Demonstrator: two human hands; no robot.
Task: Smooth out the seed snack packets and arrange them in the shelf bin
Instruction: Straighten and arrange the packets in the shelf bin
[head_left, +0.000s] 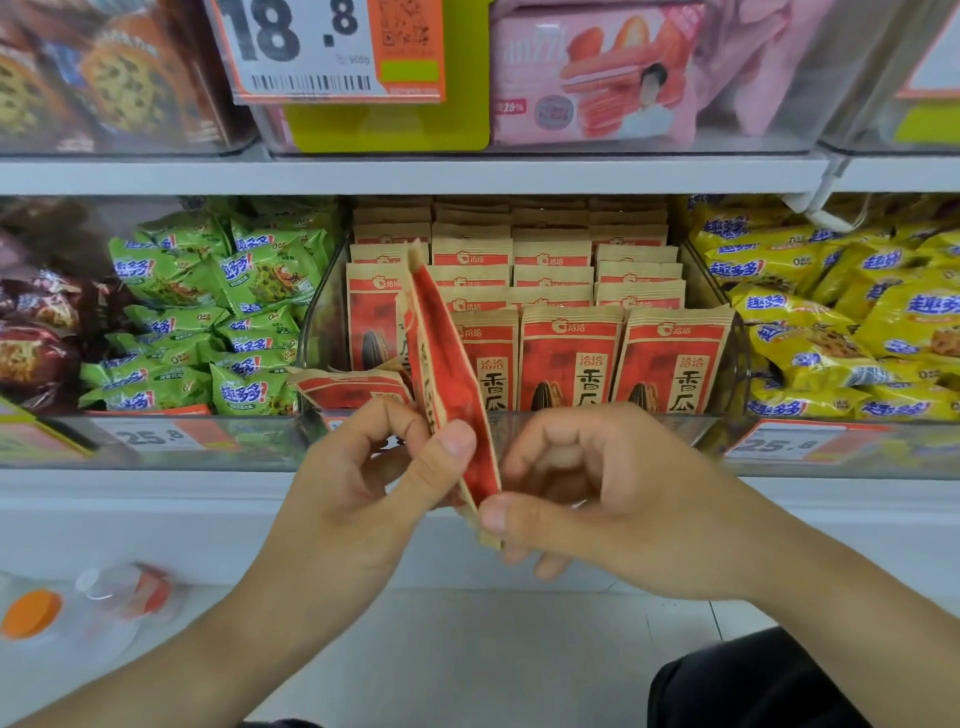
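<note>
both hands hold one seed packet (447, 374) in front of the clear shelf bin (740, 358). the left hand (363, 483) pinches its lower part with thumb against fingers; the right hand (587, 499) pinches the bottom edge. the packet is red with kraft-brown borders, seen nearly edge-on, upright and tilted left. matching packets (571, 358) stand in neat rows inside the bin; one packet (353, 387) lies slumped at its front left.
</note>
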